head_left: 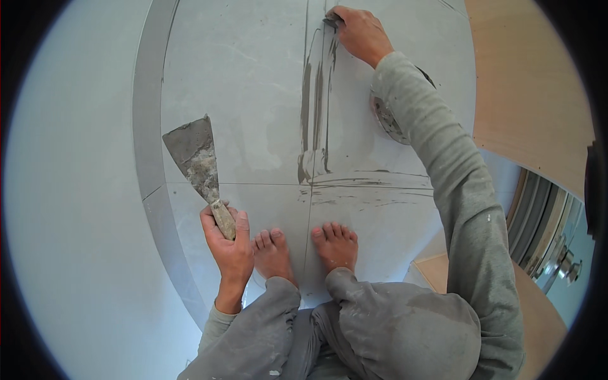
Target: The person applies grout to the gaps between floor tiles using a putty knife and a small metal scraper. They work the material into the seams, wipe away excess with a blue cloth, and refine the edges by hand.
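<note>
My left hand [228, 244] grips the handle of a putty knife [197, 166], its wide blade coated in grey paste and raised over the pale tiles [240, 95]. Up at the far end of a vertical tile joint, my right hand [358, 31] pinches a small dark scraper [330, 19], mostly hidden by my fingers. Smears of grey grout [307, 107] run along that joint and sideways along the crossing one. A round container [383, 117] with paste on it sits partly hidden behind my right forearm.
My bare feet [332, 247] stand just below the crossing joint. A grey border strip [147, 126] meets a pale wall [69, 190] on the left. At the right are a wooden panel [529, 76], a track-like frame [525, 221] and a metal fitting [563, 266].
</note>
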### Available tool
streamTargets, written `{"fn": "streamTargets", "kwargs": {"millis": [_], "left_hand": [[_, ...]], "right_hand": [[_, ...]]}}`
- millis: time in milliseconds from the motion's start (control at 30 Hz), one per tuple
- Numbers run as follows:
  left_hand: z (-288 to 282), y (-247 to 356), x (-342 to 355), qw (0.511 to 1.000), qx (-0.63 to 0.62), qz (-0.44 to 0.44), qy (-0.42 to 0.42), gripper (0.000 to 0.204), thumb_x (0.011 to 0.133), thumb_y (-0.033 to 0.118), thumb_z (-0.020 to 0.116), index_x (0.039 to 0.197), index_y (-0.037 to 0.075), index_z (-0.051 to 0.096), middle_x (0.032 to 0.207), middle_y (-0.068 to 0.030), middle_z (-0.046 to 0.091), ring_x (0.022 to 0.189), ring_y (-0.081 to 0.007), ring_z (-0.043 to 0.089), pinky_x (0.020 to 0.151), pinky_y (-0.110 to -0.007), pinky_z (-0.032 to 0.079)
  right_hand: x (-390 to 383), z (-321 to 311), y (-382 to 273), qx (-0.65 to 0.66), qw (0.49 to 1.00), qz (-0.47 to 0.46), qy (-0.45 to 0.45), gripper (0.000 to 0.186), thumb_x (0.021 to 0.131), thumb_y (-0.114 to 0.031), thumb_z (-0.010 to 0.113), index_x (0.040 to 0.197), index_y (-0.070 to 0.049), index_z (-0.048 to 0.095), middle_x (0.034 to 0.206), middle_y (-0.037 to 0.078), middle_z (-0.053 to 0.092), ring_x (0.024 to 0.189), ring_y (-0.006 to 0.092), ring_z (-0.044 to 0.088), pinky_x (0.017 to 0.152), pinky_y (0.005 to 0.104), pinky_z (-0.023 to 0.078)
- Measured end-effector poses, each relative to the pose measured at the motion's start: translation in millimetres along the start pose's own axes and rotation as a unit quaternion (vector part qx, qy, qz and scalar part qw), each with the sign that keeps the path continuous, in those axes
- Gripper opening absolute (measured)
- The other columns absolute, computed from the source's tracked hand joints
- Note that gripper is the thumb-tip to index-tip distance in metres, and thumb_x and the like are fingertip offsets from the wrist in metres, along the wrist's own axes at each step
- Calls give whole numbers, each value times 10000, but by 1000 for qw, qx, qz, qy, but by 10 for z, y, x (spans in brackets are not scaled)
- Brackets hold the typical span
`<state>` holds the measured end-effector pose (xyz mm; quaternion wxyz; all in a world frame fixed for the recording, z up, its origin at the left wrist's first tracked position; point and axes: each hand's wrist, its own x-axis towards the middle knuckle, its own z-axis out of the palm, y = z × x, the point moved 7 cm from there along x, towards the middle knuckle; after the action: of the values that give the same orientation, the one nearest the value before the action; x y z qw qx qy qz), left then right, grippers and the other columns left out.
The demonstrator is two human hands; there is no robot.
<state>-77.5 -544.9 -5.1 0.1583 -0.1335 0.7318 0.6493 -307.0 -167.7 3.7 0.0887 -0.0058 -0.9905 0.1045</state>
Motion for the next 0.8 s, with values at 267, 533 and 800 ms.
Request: {"fn": "streamTargets", "kwargs": {"millis": [267,533,800], "left_hand": [[-3,-29,23,1000,4,-15,11,320,984,64,636,1237,6,449,971,-12,506,874,-70,481,790,-221,429],[19,13,0,999,7,-27,24,336,977,57,637,1242,1,438,968,-21,500,872,-73,479,792,-225,432],[74,117,1,1000,4,-24,9,333,976,56,632,1240,-3,436,974,-24,509,869,-74,484,807,-231,433]], "right_hand": [[-1391,-71,-761,76,987,-78,-115,265,835,16,565,1079,-45,648,921,138,676,946,332,647,793,427,541],[-2493,-182,-1146,212,940,5,-268,357,806,82,579,1133,-36,659,1015,140,682,980,342,644,841,433,542],[-119,24,-373,36,996,-77,8,189,870,-2,538,1009,-47,656,966,154,707,988,358,660,819,487,524]]}}
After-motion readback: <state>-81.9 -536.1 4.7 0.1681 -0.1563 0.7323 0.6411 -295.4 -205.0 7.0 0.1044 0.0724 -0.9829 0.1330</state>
